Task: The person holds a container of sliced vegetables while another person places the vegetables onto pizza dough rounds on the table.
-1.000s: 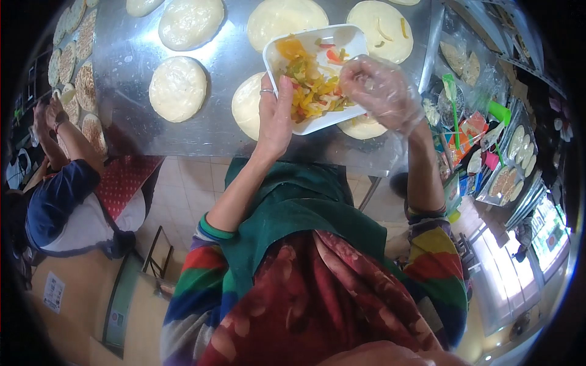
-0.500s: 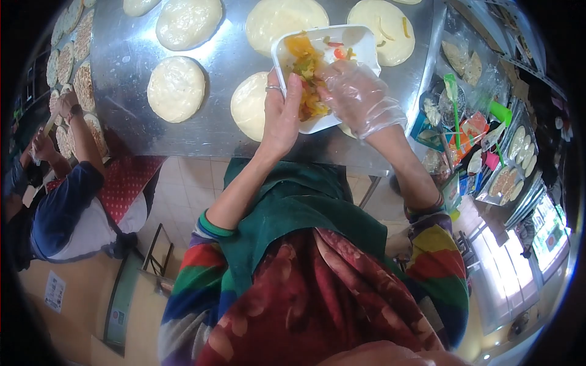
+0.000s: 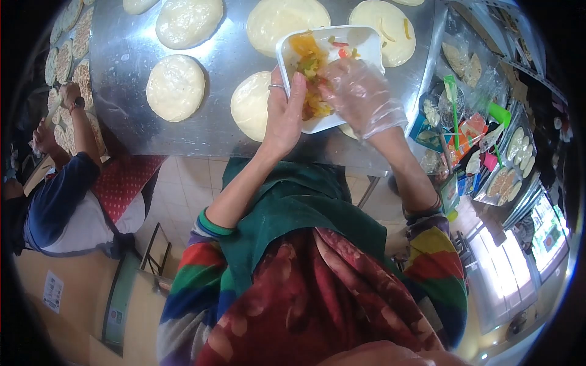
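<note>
A white tray (image 3: pixel 366 46) of sliced peppers (image 3: pixel 311 70), yellow, green and red, is tilted above the metal table. My left hand (image 3: pixel 284 116) grips its left side, thumb over the rim. Inside the tray, my right hand (image 3: pixel 363 97), in a clear plastic glove, has its fingers at the peppers; its fingertips are partly hidden. Round flat doughs lie around the tray: one (image 3: pixel 249 107) to its left, partly covered, one (image 3: pixel 287 24) behind, and one (image 3: pixel 390 46) at the right with a few pepper strips on it.
More dough rounds (image 3: pixel 176 89) lie on the steel table (image 3: pixel 134 131). At the far left another person (image 3: pixel 58 204) works beside browned flatbreads (image 3: pixel 83 85). Utensils, a green-handled tool (image 3: pixel 453 113), packets and a tray of flatbreads (image 3: pixel 505 183) crowd the right side.
My gloved right hand has moved left and down into the peppers. The tray has shifted slightly right. The other person's hands have moved over the flatbreads.
</note>
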The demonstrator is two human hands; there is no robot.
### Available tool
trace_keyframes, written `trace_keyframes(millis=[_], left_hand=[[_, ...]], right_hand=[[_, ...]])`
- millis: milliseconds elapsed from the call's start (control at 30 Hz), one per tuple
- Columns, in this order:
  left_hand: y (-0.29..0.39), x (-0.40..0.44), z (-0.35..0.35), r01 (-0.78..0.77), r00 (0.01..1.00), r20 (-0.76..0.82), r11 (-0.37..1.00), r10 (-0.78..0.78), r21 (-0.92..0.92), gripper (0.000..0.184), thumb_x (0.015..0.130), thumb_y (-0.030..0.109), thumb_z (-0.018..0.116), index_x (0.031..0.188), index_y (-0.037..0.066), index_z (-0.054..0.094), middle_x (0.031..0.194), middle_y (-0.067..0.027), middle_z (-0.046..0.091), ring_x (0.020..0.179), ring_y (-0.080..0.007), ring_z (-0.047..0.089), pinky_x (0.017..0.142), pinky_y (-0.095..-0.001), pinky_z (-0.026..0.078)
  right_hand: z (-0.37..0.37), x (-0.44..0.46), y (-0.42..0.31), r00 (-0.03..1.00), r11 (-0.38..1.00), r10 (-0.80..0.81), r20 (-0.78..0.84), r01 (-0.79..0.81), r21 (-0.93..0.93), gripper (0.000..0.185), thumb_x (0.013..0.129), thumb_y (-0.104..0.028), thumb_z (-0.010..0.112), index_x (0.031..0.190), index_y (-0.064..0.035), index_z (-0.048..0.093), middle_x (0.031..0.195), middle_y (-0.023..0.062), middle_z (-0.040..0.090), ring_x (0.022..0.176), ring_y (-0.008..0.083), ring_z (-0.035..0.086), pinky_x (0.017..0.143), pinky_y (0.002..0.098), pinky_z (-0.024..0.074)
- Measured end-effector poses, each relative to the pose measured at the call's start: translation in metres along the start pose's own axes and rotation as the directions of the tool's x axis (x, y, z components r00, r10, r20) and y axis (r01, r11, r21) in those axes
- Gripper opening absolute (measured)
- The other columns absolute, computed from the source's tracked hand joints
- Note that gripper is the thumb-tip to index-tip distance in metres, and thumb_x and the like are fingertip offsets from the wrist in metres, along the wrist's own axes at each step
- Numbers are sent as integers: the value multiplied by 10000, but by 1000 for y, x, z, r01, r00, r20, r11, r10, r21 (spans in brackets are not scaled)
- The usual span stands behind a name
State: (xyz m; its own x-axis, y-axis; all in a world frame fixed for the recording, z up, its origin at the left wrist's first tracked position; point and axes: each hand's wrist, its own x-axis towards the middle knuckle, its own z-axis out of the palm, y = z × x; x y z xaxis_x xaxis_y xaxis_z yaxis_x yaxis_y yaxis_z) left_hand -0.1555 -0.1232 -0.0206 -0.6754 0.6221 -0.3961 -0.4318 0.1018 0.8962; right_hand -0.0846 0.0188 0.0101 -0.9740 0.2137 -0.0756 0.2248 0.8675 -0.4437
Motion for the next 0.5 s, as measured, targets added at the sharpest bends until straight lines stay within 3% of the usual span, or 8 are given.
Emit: trace_keyframes(millis=[100,200,300,400,500], left_hand=[[-3,-1,-1,34,999,6,999,-34,-9,526,1026,379,407,1373,-8,327,1183,-126,495,1096,-183,478,969,-329,404],[-4,-2,-6,33,999,7,997,-34,76,531,1025,396,403,1373,1,331,1162,-116,494,1052,-168,491,907,-313,441],[-3,-3,-4,31,1000,2,998,-31,47,541,1023,416,398,1370,6,338,1133,-104,496,998,-146,500,821,-282,470],[4,-3,-1,33,999,10,998,-33,49,549,1019,430,398,1368,10,341,1118,-97,497,967,-129,504,755,-255,480],[5,-4,1,32,999,1,998,-32,60,552,1019,430,401,1368,6,343,1116,-96,498,984,-136,498,798,-269,472]], right_hand=[[0,-4,-7,999,995,-17,-31,14,-101,187,884,-183,612,1040,-86,643,1017,87,618,943,281,605,785,384,530],[-2,-4,-6,999,995,-37,-19,35,-96,188,890,-197,603,1040,-92,645,1017,80,623,955,288,605,789,387,532],[-2,0,-9,999,997,28,19,-27,-77,180,898,-204,596,1031,-95,649,1021,75,627,963,283,607,800,382,530],[0,-1,-9,1000,994,-9,-27,6,-110,180,907,-214,590,1029,-96,649,1028,71,631,959,271,612,798,380,530],[4,2,-7,999,999,26,-33,-27,-45,171,901,-224,583,980,-96,664,1001,104,634,967,295,611,843,412,504]])
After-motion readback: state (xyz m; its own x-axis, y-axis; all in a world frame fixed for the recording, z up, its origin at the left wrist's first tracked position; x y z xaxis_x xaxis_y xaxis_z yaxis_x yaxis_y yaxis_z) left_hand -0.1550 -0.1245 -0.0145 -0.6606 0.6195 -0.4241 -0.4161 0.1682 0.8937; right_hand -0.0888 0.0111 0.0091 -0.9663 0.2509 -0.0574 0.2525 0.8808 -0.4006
